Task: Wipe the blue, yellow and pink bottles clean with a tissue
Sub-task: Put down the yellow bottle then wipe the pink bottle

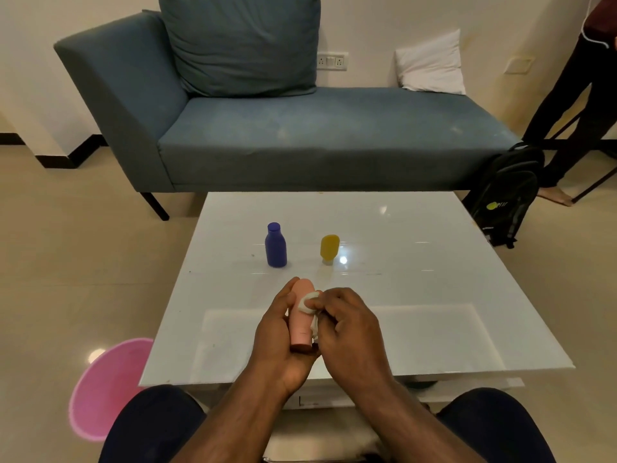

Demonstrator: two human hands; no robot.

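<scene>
Above the worktop's [434, 295] near edge, the left hand [277, 332] grips the pink bottle [301, 315], long axis pointing away, while right-hand fingers [329, 304] pinch the tissue [309, 302] against its right side.

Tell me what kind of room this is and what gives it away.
Most likely a living room in a home. A blue chaise sofa with a big cushion stands against the wall, a low white glossy coffee table sits in front of it, and a backpack leans on the tiled floor.

Blue bottle [276, 246], yellow bottle [329, 248], pink bottle [301, 317], white tissue [309, 303].
</scene>
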